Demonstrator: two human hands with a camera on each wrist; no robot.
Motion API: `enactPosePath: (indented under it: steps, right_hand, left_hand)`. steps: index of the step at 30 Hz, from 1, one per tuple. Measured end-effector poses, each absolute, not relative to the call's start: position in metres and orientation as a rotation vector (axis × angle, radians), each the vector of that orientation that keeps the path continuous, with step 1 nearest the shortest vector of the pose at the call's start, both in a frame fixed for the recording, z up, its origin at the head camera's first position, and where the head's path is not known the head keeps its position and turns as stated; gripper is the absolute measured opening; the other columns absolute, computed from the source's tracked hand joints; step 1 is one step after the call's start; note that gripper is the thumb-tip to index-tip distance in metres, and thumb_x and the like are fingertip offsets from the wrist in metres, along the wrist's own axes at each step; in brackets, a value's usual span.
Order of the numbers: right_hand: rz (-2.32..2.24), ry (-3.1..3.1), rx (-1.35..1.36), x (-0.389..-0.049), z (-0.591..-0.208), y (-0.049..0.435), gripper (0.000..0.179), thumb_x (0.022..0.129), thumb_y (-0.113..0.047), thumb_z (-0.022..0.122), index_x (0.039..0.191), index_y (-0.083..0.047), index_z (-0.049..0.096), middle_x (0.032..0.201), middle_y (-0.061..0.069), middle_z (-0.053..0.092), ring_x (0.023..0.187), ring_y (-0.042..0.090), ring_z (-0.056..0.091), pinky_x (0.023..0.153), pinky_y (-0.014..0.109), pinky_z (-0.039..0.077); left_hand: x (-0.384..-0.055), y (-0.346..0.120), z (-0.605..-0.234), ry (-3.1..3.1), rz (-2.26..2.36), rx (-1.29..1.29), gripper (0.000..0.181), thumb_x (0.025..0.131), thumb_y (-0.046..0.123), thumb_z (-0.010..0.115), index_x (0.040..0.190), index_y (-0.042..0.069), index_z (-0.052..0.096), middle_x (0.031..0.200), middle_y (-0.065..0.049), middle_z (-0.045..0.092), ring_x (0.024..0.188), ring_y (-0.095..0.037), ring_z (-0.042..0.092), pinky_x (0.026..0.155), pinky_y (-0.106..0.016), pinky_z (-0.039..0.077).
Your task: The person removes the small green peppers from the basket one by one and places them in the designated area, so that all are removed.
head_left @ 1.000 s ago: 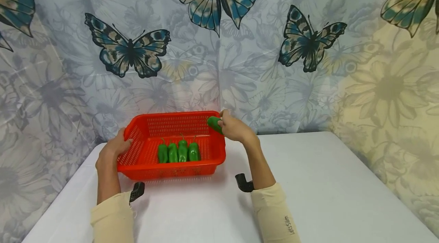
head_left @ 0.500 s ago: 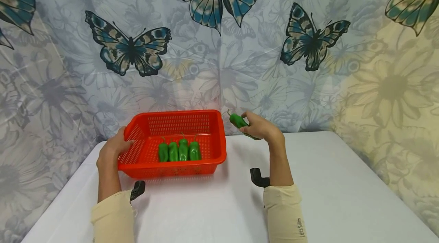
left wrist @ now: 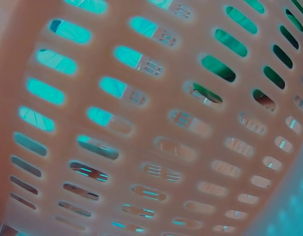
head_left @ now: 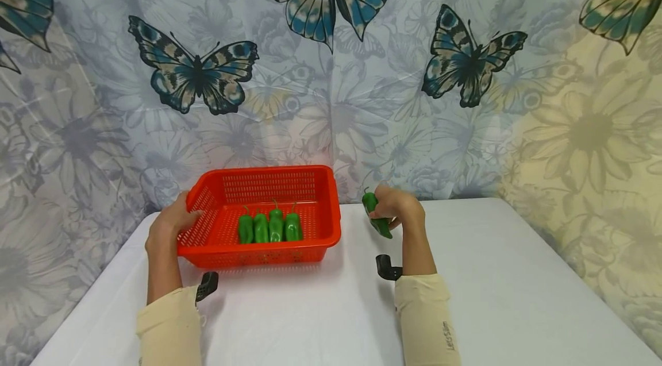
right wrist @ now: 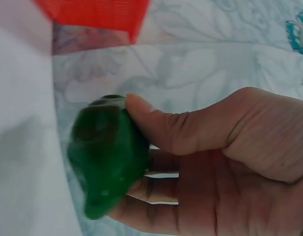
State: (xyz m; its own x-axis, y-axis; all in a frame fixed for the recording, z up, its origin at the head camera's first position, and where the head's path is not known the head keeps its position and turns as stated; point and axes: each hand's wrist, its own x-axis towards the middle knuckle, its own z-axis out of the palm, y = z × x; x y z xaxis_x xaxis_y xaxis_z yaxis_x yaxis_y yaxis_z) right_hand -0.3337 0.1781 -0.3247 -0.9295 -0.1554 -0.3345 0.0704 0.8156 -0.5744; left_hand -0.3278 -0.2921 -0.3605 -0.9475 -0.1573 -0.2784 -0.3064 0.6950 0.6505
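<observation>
My left hand grips the left end of a red perforated plastic basket, thumb over the rim. In the left wrist view the slotted basket wall fills the picture and the hand is hidden. Several green peppers stand side by side inside the basket, stems toward the back. To the right of the basket, my right hand holds another green pepper over the table. In the right wrist view thumb and fingers pinch this pepper, its tip pointing down.
A white table lies under everything, its back edge close to a floral cloth backdrop printed with butterflies. Black wrist cameras sit at both cuffs. The basket stands at the left back of the table.
My right hand has carried the pepper out past the basket's right end, then down toward the table, turning the pepper more upright. My left hand stays on the basket.
</observation>
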Motion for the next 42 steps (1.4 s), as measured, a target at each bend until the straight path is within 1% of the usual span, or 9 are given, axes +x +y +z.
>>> enactPosePath:
  steps: [5,11,16,21,24,29,36,39,42]
  right_hand:
    - [-0.833,2.589,-0.045,-0.342,-0.339,0.171,0.018,0.099,-0.005,0.069,0.110,0.002,0.057,0.099,0.016,0.064,0.084,0.030,0.075,0.075,0.037,0.067]
    - [-0.765,2.554,-0.011,-0.350,-0.352,0.168,0.027,0.099,-0.005,0.069,0.122,0.001,0.055,0.103,0.019,0.064,0.085,0.031,0.076,0.076,0.037,0.067]
    - [-0.639,2.583,0.022,-0.352,-0.358,0.166,0.029,0.099,-0.005,0.066,0.126,-0.002,0.055,0.092,0.017,0.073,0.078,0.030,0.078,0.079,0.040,0.066]
    - [-0.610,2.612,0.039,-0.352,-0.357,0.167,0.037,0.098,-0.001,0.063,0.134,-0.002,0.052,0.087,0.015,0.075,0.078,0.030,0.077,0.075,0.037,0.065]
    - [-0.606,2.612,0.038,-0.353,-0.357,0.167,0.031,0.099,-0.002,0.063,0.128,-0.004,0.054,0.090,0.013,0.071,0.081,0.029,0.076,0.075,0.036,0.065]
    - [-0.574,2.604,0.011,-0.355,-0.357,0.168,0.016,0.100,-0.007,0.064,0.115,-0.008,0.057,0.091,0.011,0.070,0.083,0.025,0.072,0.066,0.027,0.058]
    - [-0.550,2.643,-0.017,-0.351,-0.352,0.172,0.020,0.101,-0.013,0.066,0.118,-0.006,0.059,0.099,0.018,0.071,0.088,0.029,0.072,0.063,0.025,0.051]
    - [-0.557,2.661,-0.042,-0.348,-0.345,0.173,0.022,0.102,-0.016,0.065,0.120,-0.005,0.058,0.095,0.015,0.067,0.082,0.026,0.071,0.063,0.024,0.049]
    - [-0.572,2.686,-0.078,-0.346,-0.339,0.173,0.021,0.102,-0.016,0.064,0.118,-0.004,0.058,0.084,0.008,0.058,0.069,0.019,0.062,0.062,0.025,0.045]
  left_hand:
    - [-0.326,-0.293,-0.358,2.707,1.071,-0.363,0.080,0.107,0.027,0.052,0.167,0.012,0.001,0.148,-0.036,0.042,0.108,-0.040,0.067,0.074,-0.044,0.067]
    - [-0.325,-0.291,-0.358,2.709,1.109,-0.347,0.077,0.107,0.028,0.051,0.166,0.009,0.005,0.147,-0.035,0.044,0.108,-0.040,0.068,0.074,-0.045,0.067]
    - [-0.326,-0.291,-0.359,2.705,1.132,-0.361,0.075,0.108,0.028,0.049,0.166,0.009,0.006,0.145,-0.035,0.046,0.105,-0.039,0.069,0.073,-0.045,0.067]
    - [-0.326,-0.290,-0.359,2.715,1.102,-0.364,0.074,0.108,0.028,0.048,0.166,0.008,0.006,0.149,-0.036,0.043,0.115,-0.044,0.064,0.082,-0.051,0.066]
    - [-0.325,-0.289,-0.358,2.715,1.087,-0.375,0.074,0.108,0.028,0.047,0.166,0.008,0.005,0.151,-0.036,0.041,0.119,-0.046,0.061,0.086,-0.052,0.065]
    - [-0.326,-0.287,-0.358,2.701,1.109,-0.408,0.074,0.109,0.031,0.045,0.167,0.011,0.004,0.151,-0.035,0.041,0.118,-0.045,0.063,0.083,-0.051,0.066]
    - [-0.327,-0.286,-0.356,2.703,1.078,-0.440,0.075,0.108,0.034,0.045,0.167,0.013,0.005,0.151,-0.035,0.041,0.117,-0.045,0.062,0.083,-0.052,0.066]
    - [-0.327,-0.287,-0.357,2.695,1.093,-0.440,0.075,0.109,0.036,0.044,0.168,0.015,0.003,0.149,-0.035,0.042,0.112,-0.043,0.065,0.079,-0.050,0.067]
    - [-0.327,-0.288,-0.357,2.692,1.114,-0.443,0.075,0.109,0.038,0.043,0.168,0.017,0.002,0.147,-0.035,0.043,0.107,-0.041,0.067,0.074,-0.047,0.067]
